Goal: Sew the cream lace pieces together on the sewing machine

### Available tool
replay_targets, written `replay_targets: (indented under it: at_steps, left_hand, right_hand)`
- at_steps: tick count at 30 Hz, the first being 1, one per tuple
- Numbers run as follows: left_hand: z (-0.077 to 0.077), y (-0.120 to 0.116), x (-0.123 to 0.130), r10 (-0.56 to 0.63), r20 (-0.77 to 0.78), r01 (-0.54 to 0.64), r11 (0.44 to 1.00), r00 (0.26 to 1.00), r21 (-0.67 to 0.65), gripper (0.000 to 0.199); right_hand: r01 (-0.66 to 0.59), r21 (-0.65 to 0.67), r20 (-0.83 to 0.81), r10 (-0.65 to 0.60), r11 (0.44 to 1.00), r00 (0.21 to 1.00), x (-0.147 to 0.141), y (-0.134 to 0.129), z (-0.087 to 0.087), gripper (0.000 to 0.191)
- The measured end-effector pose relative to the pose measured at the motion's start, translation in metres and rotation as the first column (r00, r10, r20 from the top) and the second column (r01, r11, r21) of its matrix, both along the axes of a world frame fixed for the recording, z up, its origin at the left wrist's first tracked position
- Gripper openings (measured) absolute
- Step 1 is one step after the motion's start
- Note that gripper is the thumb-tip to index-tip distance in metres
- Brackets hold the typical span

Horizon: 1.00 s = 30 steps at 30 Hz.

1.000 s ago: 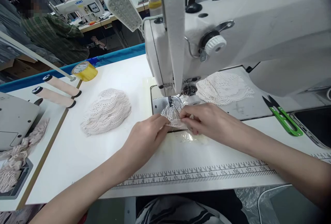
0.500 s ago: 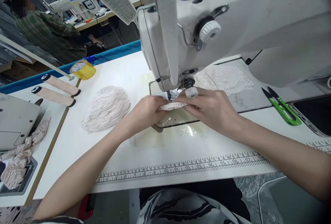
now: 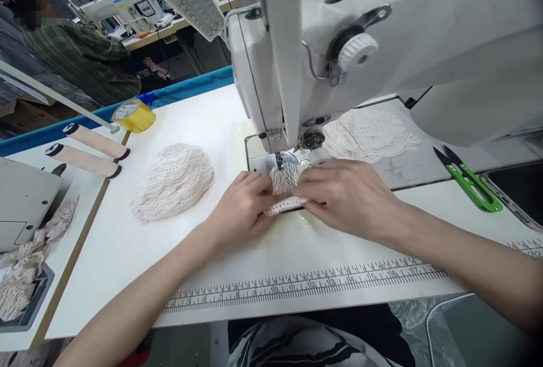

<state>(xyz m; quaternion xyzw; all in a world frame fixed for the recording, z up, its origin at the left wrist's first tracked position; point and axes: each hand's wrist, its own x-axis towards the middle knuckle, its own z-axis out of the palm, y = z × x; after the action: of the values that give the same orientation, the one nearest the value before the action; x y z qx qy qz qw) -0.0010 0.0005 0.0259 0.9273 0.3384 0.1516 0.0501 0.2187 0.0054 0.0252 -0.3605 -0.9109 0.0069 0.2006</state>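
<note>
In the tray lies lace; left hand and right hand pinch trim.

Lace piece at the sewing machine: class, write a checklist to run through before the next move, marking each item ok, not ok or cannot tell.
1. Left hand has a grip on the lace piece: ok.
2. Right hand has a grip on its other side: ok.
3. Fingers clear of the presser foot: ok.
4. Lace pinned firmly under the foot: cannot tell, too small.
5. Green-handled scissors apart from both hands: ok.
6. Lace pile apart from the left hand: ok.
</note>
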Motion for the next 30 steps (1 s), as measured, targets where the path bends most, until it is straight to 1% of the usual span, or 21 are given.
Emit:
replay_targets:
  at_steps: [1, 2, 3, 4, 6, 8, 20, 30]
  left_hand:
    - [-0.005, -0.005, 0.000, -0.013, -0.025, 0.016, 0.989, 1.000, 0.148, 0.024]
    - [-0.009, -0.010, 0.001, -0.013, -0.045, 0.024, 0.965, 0.999, 0.262, 0.024]
    - [-0.012, -0.014, 0.001, -0.011, -0.078, 0.036, 0.945, 0.997, 0.326, 0.028]
    - [-0.013, -0.018, 0.000, -0.003, -0.108, 0.041, 0.935, 0.994, 0.352, 0.031]
    - [-0.014, -0.021, 0.000, 0.006, -0.164, 0.050, 0.941, 0.986, 0.336, 0.033]
    - [-0.013, -0.022, -0.002, 0.006, -0.185, 0.052, 0.950, 0.983, 0.307, 0.034]
    - [-0.017, -0.015, -0.004, 0.018, -0.139, 0.023, 0.958, 0.990, 0.286, 0.034]
    - [-0.022, 0.002, -0.006, 0.048, -0.147, -0.002, 0.954, 0.988, 0.301, 0.039]
  right_hand:
    - [-0.029, 0.042, 0.023, 0.028, 0.999, 0.999, 0.000, -0.001, 0.000, 0.024]
    - [-0.053, 0.085, 0.034, 0.050, 0.995, 0.998, -0.001, -0.002, 0.000, 0.025]
    - [-0.072, 0.119, 0.036, 0.069, 0.990, 0.997, -0.001, -0.003, 0.000, 0.026]
    - [-0.083, 0.137, 0.034, 0.080, 0.987, 0.996, -0.002, -0.004, -0.001, 0.028]
    - [-0.091, 0.139, 0.029, 0.088, 0.986, 0.996, -0.003, -0.005, -0.002, 0.031]
    - [-0.094, 0.132, 0.028, 0.092, 0.987, 0.995, -0.003, -0.006, -0.003, 0.033]
    - [-0.078, 0.158, 0.017, 0.077, 0.984, 0.997, -0.004, -0.003, -0.005, 0.032]
    - [-0.048, 0.300, 0.001, 0.049, 0.953, 0.999, -0.005, 0.011, -0.017, 0.027]
